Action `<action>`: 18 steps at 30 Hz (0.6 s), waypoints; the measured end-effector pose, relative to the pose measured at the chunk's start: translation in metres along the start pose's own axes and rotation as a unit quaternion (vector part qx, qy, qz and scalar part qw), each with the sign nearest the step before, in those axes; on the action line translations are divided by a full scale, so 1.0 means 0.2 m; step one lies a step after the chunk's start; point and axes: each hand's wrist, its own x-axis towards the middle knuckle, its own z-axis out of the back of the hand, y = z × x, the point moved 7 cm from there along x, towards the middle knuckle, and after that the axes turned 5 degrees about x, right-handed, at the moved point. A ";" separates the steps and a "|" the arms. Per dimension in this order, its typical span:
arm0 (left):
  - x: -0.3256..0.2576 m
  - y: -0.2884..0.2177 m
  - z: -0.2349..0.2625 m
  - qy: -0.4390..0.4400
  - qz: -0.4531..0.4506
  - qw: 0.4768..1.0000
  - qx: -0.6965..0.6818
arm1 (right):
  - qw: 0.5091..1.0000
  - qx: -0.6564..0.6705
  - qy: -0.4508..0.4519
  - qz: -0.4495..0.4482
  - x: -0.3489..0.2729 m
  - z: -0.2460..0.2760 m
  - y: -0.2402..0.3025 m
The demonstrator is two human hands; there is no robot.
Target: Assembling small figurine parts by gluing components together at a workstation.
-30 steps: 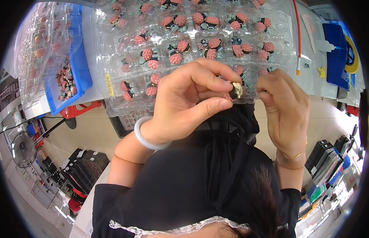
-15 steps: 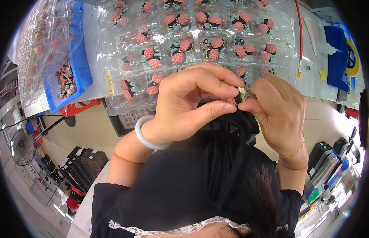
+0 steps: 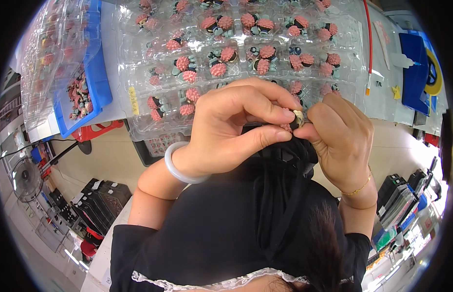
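Between thumb and forefinger, my left hand pinches a small figurine with a pink knobbly part, a black middle and a cream-coloured part. From the other side, the bent fingers and thumb of my right hand close on the cream end of the same piece. Both hands meet just over the near edge of a clear plastic tray. In its compartments sit several small pieces with pink knobbly tops and black and pale-green parts. My fingers hide much of the held figurine's surface.
At left, a blue bin holds small pink and dark pieces, beside stacked clear trays. To the right lie a red brush, a white bottle, a blue holder and yellow tape. A fan stands far left.
Both hands stay almost in place, still gripping the figurine. It has shifted only slightly between the fingertips.
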 end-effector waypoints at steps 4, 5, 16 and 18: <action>0.00 0.00 0.00 -0.003 -0.012 1.000 -0.020 | 1.000 0.006 -0.013 0.001 0.00 0.00 0.00; 0.00 0.00 0.00 -0.003 -0.012 1.000 -0.020 | 1.000 0.006 -0.013 0.001 0.00 0.00 0.00; 0.00 0.00 0.00 0.008 0.013 0.999 0.028 | 0.999 -0.018 -0.007 0.035 0.00 0.00 0.02; 0.00 0.00 0.00 0.006 0.011 1.000 0.028 | 0.999 -0.016 -0.004 0.032 0.00 -0.01 0.01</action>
